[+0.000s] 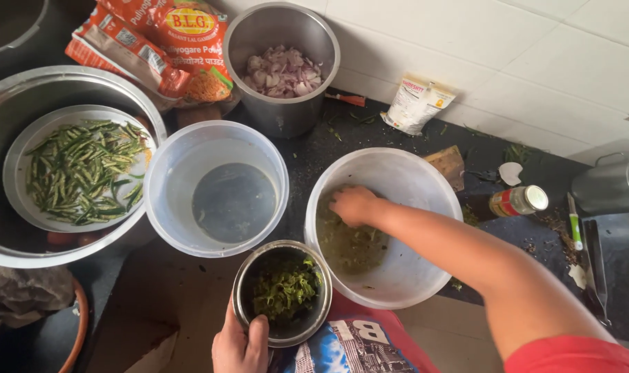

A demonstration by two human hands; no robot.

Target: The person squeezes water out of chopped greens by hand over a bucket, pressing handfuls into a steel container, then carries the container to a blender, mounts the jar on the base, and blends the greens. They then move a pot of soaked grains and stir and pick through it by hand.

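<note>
My right hand [354, 205] reaches down into a white plastic bucket [425, 173] and rests in the greenish water and leaves [352, 245] at its bottom, fingers curled among them. My left hand [240, 345] grips the near rim of a small steel container [282, 293] holding wet chopped green leaves [284, 287]. That container stands just in front of the bucket, touching its near wall.
A second white bucket [216, 185] with a little water stands to the left. Far left, a big steel pot [24, 93] holds a plate of slit green chillies [81, 169]. Behind stand a steel pot of chopped onions [281, 70], an orange packet [168, 43], a white pouch [416, 103] and a small bottle [516, 201].
</note>
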